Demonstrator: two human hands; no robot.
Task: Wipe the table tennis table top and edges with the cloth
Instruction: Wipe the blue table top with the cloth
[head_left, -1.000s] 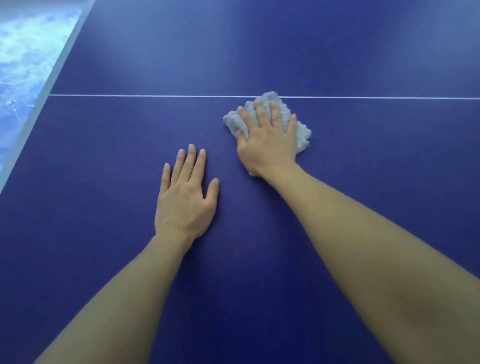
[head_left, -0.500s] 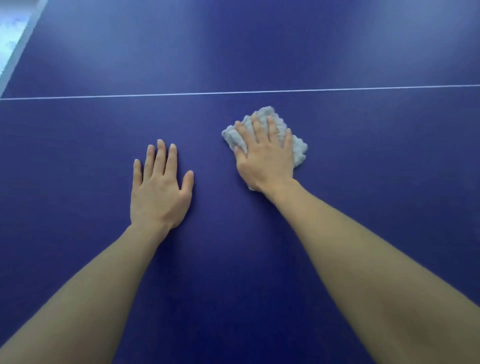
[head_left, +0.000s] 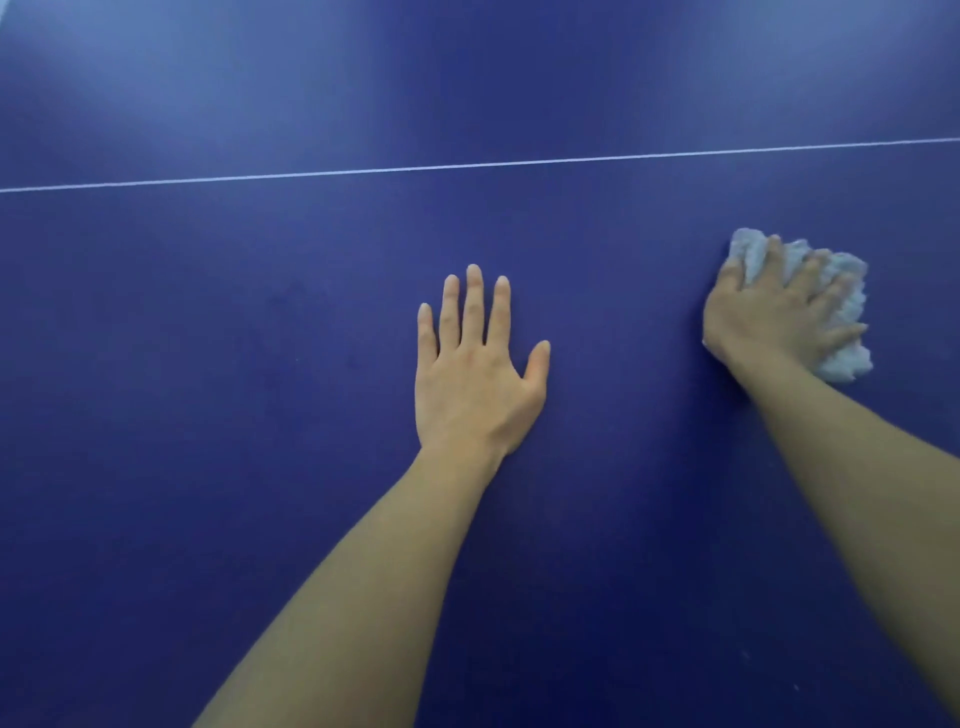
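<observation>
Two bare forearms come in from the lower edge, uncovered all the way to where the view cuts them off, with no sleeve showing on either. The left hand (head_left: 475, 384) has slim fingers with short, trimmed nails, and faint tendon lines on its back. The right hand (head_left: 774, 317) is just as bare, its knuckles slightly blurred.

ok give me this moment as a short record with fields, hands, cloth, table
left hand: flat on the table, fingers straight, holding nothing
right hand: spread on the cloth, fingers dug into its folds
cloth: pale, bunched, on the table under the right hand
table: dark blue top
white line: runs across the top, beyond both hands
</observation>
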